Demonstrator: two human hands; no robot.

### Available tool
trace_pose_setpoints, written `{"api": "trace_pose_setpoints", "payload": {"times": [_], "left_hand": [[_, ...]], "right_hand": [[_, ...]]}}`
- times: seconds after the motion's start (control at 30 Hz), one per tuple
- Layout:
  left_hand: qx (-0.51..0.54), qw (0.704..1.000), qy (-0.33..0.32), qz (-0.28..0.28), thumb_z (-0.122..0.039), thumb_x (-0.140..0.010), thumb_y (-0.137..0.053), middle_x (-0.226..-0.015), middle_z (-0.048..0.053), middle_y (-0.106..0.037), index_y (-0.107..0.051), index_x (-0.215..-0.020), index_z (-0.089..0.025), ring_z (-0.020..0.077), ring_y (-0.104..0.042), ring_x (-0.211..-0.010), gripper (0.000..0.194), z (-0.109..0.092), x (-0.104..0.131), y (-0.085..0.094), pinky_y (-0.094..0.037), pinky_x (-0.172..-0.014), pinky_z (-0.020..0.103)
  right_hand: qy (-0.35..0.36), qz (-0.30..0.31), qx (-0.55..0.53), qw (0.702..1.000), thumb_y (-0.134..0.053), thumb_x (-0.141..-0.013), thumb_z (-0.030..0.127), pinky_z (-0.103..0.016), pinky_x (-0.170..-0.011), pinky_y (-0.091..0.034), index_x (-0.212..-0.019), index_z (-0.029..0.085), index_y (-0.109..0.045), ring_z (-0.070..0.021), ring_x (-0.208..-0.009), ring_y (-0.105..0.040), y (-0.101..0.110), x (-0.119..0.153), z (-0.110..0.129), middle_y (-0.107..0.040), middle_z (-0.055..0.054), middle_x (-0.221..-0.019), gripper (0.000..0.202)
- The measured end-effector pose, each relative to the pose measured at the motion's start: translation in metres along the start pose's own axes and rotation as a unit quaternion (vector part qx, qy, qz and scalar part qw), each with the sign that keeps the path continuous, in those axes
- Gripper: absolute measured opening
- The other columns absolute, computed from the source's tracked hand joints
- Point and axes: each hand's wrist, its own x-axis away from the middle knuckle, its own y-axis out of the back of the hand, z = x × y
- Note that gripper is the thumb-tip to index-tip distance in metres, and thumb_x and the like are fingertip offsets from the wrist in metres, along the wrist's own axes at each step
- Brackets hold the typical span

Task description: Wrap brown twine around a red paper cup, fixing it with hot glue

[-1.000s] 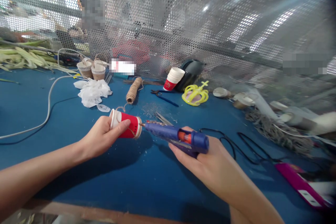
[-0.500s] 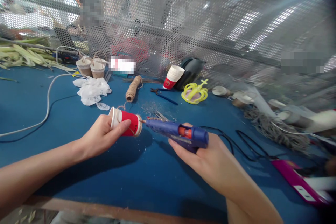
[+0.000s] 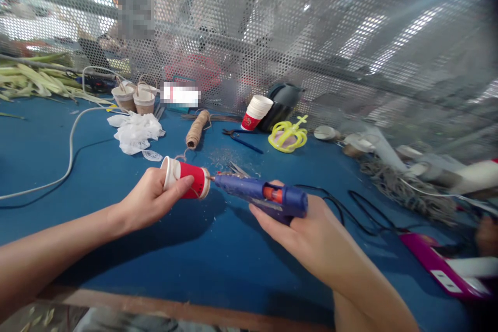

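Observation:
My left hand (image 3: 150,198) is closed around a red and white paper cup (image 3: 196,181), tipped on its side with its base to the right. Twine runs around the base end, and a strand leads from the cup to a spool of twine (image 3: 197,128) behind it. In my right hand (image 3: 307,233) is a blue hot glue gun (image 3: 249,189), gripped by its handle. Its nozzle points left and meets the cup's base edge. Scissors (image 3: 238,169) lie partly hidden behind the gun.
Blue pliers (image 3: 243,140), stacked paper cups (image 3: 257,111), a dark kettle (image 3: 282,104) and a yellow crown-shaped piece (image 3: 288,136) stand farther back. Left are crumpled white plastic (image 3: 136,132) and twine-wrapped cups (image 3: 143,99). A magenta power strip (image 3: 439,262) sits right. A perforated metal screen (image 3: 233,21) rises behind.
Hands, cup and glue gun keep nearly the same position, with the nozzle still at the cup's base. The whole view has shifted very slightly.

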Motion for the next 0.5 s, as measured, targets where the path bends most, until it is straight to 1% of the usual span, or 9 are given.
{"api": "trace_pose_setpoints", "payload": {"times": [0.1, 0.2, 0.33, 0.43, 0.5], "left_hand": [[0.028, 0.999, 0.026, -0.021, -0.036, -0.082, -0.039, -0.053, -0.004, -0.043, -0.056, -0.062, -0.014, 0.0086, -0.033, -0.049, 0.034, 0.0, -0.0013, -0.0004, -0.03, -0.045, 0.02], [0.069, 0.995, 0.06, -0.039, -0.038, -0.079, -0.043, -0.051, -0.003, -0.047, -0.058, -0.062, -0.014, 0.008, -0.035, -0.046, 0.034, -0.002, -0.0027, -0.0007, -0.029, -0.042, 0.019], [0.13, 0.987, 0.09, -0.041, -0.037, -0.077, -0.047, -0.053, -0.002, -0.055, -0.063, -0.065, -0.013, 0.008, -0.04, -0.046, 0.031, -0.0052, -0.0046, -0.0009, -0.033, -0.044, 0.018], [0.164, 0.979, 0.111, -0.039, -0.038, -0.076, -0.048, -0.057, 0.0, -0.06, -0.064, -0.066, -0.013, 0.009, -0.045, -0.049, 0.031, -0.0044, -0.0055, -0.0005, -0.036, -0.048, 0.019], [0.173, 0.977, 0.12, -0.043, -0.04, -0.075, -0.049, -0.057, 0.0, -0.06, -0.063, -0.063, -0.013, 0.0097, -0.046, -0.049, 0.033, -0.0024, -0.0057, -0.0003, -0.037, -0.048, 0.02]], "right_hand": [[0.006, 0.006, -0.009, 1.0, -0.05, -0.076, 0.023, -0.023, -0.054, -0.046, -0.07, 0.021, -0.054, -0.0123, -0.055, -0.053, -0.0024, 0.0029, -0.0022, -0.058, 0.001, -0.063, 0.008], [0.001, 0.003, -0.009, 1.0, -0.051, -0.076, 0.025, -0.022, -0.051, -0.045, -0.068, 0.021, -0.051, -0.0116, -0.052, -0.05, -0.0033, 0.004, -0.0006, -0.055, 0.002, -0.059, 0.01], [-0.004, 0.003, 0.002, 1.0, -0.052, -0.076, 0.025, -0.021, -0.047, -0.041, -0.063, 0.021, -0.047, -0.0102, -0.048, -0.046, -0.0032, 0.0045, 0.0021, -0.05, 0.004, -0.053, 0.015], [-0.009, 0.015, 0.011, 1.0, -0.051, -0.077, 0.025, -0.021, -0.047, -0.04, -0.063, 0.021, -0.047, -0.0101, -0.048, -0.046, -0.0035, 0.0056, 0.0019, -0.052, 0.004, -0.054, 0.015], [-0.012, 0.027, 0.009, 1.0, -0.051, -0.077, 0.025, -0.021, -0.048, -0.04, -0.065, 0.021, -0.049, -0.0107, -0.05, -0.047, -0.0037, 0.0063, 0.0015, -0.054, 0.003, -0.056, 0.013]]}}
